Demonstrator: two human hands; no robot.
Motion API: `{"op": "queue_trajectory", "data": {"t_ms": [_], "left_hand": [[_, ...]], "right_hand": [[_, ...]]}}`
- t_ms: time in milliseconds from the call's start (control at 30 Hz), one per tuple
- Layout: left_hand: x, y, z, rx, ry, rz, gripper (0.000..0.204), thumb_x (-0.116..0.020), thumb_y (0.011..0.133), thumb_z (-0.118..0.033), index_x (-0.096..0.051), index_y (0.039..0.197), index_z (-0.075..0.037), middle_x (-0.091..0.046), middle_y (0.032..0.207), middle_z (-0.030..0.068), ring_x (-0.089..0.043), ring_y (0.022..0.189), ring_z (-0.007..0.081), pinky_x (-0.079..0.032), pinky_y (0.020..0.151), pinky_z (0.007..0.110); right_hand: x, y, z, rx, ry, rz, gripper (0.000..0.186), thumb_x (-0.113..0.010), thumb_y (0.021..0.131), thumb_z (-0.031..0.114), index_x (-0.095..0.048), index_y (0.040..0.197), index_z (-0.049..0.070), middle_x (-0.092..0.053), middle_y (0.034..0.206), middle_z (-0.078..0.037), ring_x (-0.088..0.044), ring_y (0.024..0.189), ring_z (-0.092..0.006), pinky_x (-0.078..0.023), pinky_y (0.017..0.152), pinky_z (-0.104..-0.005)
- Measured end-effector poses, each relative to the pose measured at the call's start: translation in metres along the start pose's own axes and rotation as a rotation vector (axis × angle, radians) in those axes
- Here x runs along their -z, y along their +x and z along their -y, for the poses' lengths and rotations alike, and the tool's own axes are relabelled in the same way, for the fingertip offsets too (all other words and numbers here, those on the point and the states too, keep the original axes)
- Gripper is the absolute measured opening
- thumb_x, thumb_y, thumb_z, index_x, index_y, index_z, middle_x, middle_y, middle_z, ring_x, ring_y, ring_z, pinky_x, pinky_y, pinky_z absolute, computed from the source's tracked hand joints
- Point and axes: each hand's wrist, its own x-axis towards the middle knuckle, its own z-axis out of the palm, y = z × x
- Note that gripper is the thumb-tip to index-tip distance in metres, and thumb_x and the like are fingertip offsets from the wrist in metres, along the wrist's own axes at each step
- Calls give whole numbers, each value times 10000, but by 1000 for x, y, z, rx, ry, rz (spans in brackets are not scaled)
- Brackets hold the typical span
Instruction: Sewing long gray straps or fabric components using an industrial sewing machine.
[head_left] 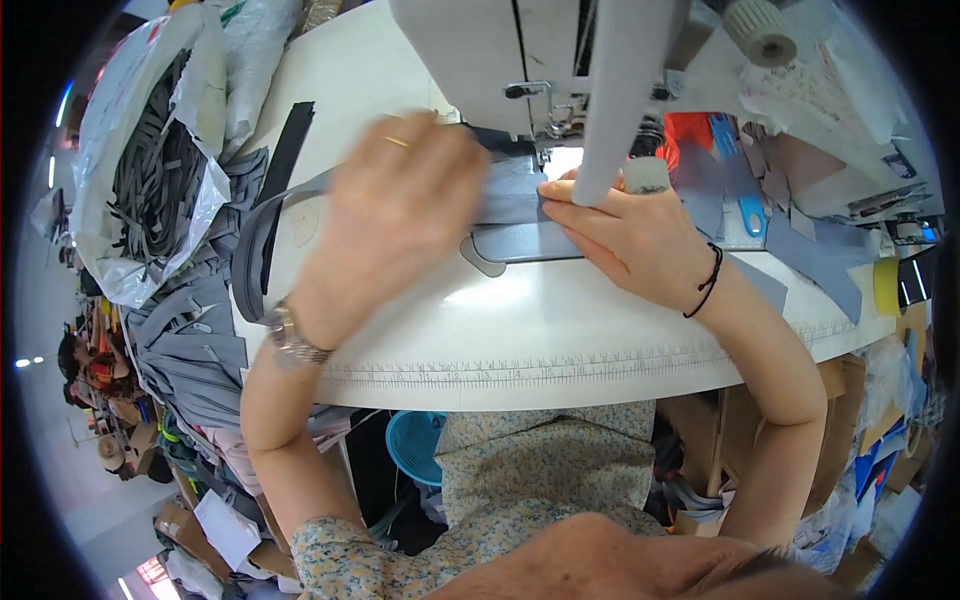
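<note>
Grey fabric (pixel 508 205) lies flat on the bed of a white sewing machine (pixel 460 50), its right edge by the lit presser foot (pixel 543 156). My right hand (pixel 630 225) presses the fabric just right of the foot, thumb and fingers together at its edge. Over the fabric's left part is my left hand (pixel 405 195), smeared by motion, so its fingers do not show clearly. A grey strip (pixel 290 195) runs from beneath that hand to the left and loops over the table edge.
A plastic bag (pixel 205 110) of grey strips stands at the left, above piled grey fabric (pixel 190 350). A printed ruler (pixel 480 375) follows the table's front edge. Blue-handled scissors (pixel 748 212) and grey pieces (pixel 815 265) lie right. A blue basket (pixel 415 447) sits below.
</note>
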Motion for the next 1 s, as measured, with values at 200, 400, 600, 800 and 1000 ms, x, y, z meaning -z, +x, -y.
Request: {"op": "queue_trajectory", "data": {"t_ms": [200,400,600,800,1000], "left_hand": [[-38,-14,-22,-79,-127,25,223,-653,670,-90,-655,869,10,-608,879,87,-591,903,244,-495,822,371],[-39,-13,-26,-117,-95,-23,267,-667,657,-68,-675,907,28,-629,896,99,-595,905,244,-494,832,395],[-42,-11,-27,-98,-104,17,288,-658,668,-78,-681,926,48,-628,882,111,-591,910,250,-493,855,408],[-41,-13,-31,-102,-66,26,290,-646,673,-79,-682,930,51,-624,880,109,-589,913,249,-492,871,403],[-34,-20,-25,-30,-83,-2,187,-674,737,-141,-671,838,16,-629,841,89,-593,901,242,-472,914,427]], "right_hand": [[3,-1,3,-33,28,-2,202,-683,862,126,-726,1055,84,-697,1141,-5,-650,1054,-280,-373,1056,-581],[3,-3,1,-40,67,-19,211,-694,857,128,-727,1061,84,-695,1113,-28,-634,1095,-280,-362,1062,-593],[5,-1,2,-53,25,11,222,-701,856,138,-727,1070,86,-682,1193,-27,-636,1091,-278,-351,1068,-612],[4,-1,0,-38,68,49,272,-707,851,147,-705,1117,89,-664,1238,-24,-642,1083,-234,-352,1075,-594],[10,3,6,-10,-38,89,350,-698,852,147,-655,1193,80,-631,1231,-24,-648,1017,-170,-397,1033,-541]]}}
